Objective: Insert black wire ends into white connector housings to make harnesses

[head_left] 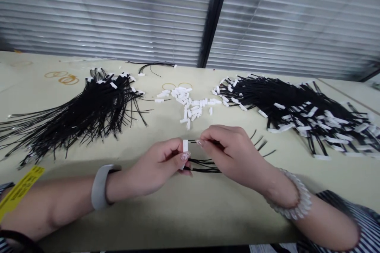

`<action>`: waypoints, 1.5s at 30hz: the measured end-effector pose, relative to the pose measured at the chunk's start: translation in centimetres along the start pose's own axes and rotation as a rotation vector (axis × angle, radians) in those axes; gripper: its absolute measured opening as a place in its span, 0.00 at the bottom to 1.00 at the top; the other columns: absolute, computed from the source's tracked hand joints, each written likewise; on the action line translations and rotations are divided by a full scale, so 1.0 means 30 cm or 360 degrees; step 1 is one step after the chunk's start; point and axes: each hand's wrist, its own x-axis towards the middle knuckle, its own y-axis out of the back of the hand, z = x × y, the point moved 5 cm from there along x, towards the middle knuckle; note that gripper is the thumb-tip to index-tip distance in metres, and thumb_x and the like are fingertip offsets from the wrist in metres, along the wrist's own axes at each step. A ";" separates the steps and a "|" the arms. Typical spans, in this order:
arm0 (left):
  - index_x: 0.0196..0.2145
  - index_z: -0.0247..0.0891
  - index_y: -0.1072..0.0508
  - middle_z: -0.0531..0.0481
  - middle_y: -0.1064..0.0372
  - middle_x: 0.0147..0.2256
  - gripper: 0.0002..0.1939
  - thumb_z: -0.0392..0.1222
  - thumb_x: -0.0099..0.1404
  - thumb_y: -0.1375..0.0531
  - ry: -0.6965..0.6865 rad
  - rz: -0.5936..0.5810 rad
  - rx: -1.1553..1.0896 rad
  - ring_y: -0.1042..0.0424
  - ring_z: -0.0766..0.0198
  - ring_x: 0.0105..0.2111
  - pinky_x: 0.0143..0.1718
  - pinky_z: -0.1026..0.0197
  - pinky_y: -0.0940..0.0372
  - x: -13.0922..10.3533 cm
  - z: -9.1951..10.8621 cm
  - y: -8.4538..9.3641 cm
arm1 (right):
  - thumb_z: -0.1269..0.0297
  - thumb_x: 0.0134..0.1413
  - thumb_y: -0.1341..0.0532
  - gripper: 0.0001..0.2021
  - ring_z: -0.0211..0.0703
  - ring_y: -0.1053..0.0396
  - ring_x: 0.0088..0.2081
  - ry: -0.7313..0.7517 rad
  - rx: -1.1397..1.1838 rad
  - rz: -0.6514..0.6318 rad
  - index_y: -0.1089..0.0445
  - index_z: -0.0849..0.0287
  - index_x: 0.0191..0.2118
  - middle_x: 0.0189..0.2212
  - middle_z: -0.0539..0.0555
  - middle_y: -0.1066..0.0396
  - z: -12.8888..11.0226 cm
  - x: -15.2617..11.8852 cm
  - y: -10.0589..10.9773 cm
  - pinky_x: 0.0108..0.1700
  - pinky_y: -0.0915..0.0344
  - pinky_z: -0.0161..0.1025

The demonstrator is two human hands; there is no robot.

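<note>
Horizontal blinds [103,16] hung behind the pale tabletop [166,213]. Over its middle, near the front, the left hand [164,162] pinched a white connector housing [185,146] between thumb and fingers. Its long axis ran up the view toward the blinds, crosswise to the black wires [204,169] trailing right from it. The right hand [234,152] had fingers pinching one thin wire [192,141] beside the housing's far end. Loose white housings [182,94] lay beyond, between two wire piles [97,102].
</note>
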 end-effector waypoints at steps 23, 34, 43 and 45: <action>0.27 0.36 0.39 0.55 0.38 0.26 0.10 0.44 0.64 0.49 0.0014 0.0007 0.0139 0.30 0.67 0.30 0.34 0.62 0.35 -0.002 0.010 -0.003 | 0.71 0.54 0.46 0.08 0.26 0.46 0.22 -0.0083 0.0097 0.0026 0.38 0.61 0.25 0.19 0.44 0.41 0.007 -0.008 -0.009 0.26 0.48 0.27; 0.30 0.35 0.36 0.53 0.38 0.28 0.09 0.43 0.64 0.50 0.0011 -0.0071 0.0154 0.33 0.67 0.30 0.34 0.62 0.35 -0.003 0.005 -0.010 | 0.74 0.52 0.45 0.06 0.28 0.43 0.23 0.0056 -0.0051 0.0058 0.37 0.62 0.26 0.20 0.45 0.39 -0.007 0.002 -0.034 0.27 0.47 0.28; 0.28 0.36 0.38 0.56 0.36 0.26 0.09 0.44 0.62 0.45 0.0111 0.0254 -0.0408 0.37 0.74 0.19 0.24 0.66 0.35 0.008 -0.007 0.032 | 0.64 0.55 0.46 0.08 0.33 0.42 0.24 -0.0292 -0.0171 0.0380 0.35 0.60 0.29 0.23 0.49 0.37 0.176 0.001 0.149 0.27 0.44 0.32; 0.28 0.36 0.38 0.56 0.35 0.26 0.09 0.44 0.61 0.45 0.0089 0.0299 -0.0463 0.39 0.76 0.17 0.22 0.67 0.36 0.011 -0.009 0.038 | 0.60 0.55 0.47 0.12 0.31 0.46 0.20 -0.0496 -0.0023 -0.0067 0.36 0.60 0.25 0.18 0.47 0.41 0.242 -0.003 0.132 0.23 0.47 0.32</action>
